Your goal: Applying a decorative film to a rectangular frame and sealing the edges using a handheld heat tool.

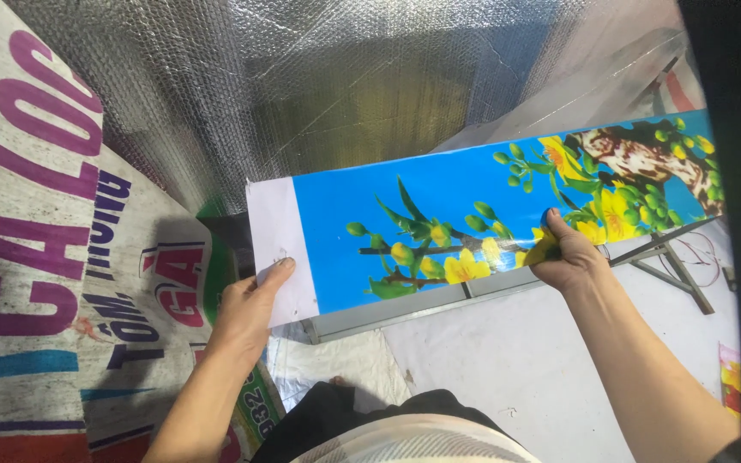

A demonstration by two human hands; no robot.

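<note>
Both hands steady a long blue glossy flower-print strip [473, 223] over a grey metal bar [405, 313], left hand [246, 309] pinching its white end at eight o'clock, right hand [569, 255] gripping the lower edge at three o'clock; positioning underway, alignment needs care.

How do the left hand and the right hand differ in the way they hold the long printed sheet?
The left hand grips the plain white end of the printed sheet, while the right hand grips the part with yellow flowers. The left hand sits lower in the picture and the right hand higher, as the sheet slopes upward. Both pinch the sheet's lower edge, thumb on top.
</note>
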